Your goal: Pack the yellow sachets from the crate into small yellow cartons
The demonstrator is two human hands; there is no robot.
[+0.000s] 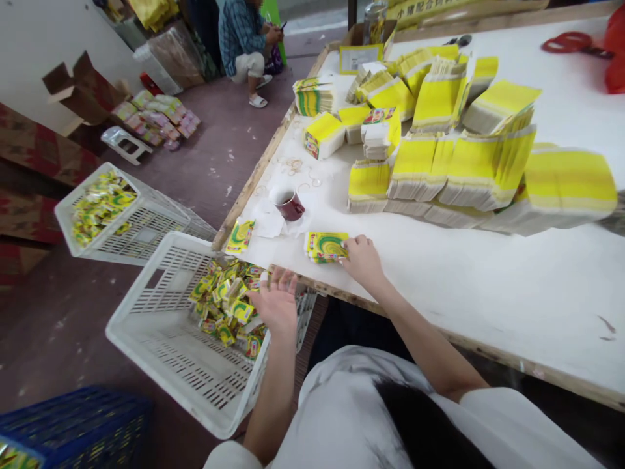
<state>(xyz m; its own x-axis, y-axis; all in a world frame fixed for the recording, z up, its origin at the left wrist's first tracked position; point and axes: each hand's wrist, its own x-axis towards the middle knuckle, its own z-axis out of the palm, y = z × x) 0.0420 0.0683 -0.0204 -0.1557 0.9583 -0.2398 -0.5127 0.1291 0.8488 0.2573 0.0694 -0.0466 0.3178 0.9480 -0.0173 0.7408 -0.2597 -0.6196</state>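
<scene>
My right hand [362,258] rests on the white table [488,286] near its front edge, fingers curled against a small stack of flat yellow-green packets [326,246]. My left hand [277,301] hangs over the rim of a white plastic crate [166,352] beside the table, palm down with fingers spread, holding nothing. Under it lies a heap of folded yellow-green packets [225,305] in the crate. One loose packet [240,236] sits at the table's corner.
Large piles of yellow-and-white flat packets [469,156] cover the table's middle and back. A dark red cup [291,204] on paper and rubber bands [293,165] lie near the left edge. A second crate [117,215] stands further left; a blue crate [73,423] is bottom left. A person [247,45] crouches beyond.
</scene>
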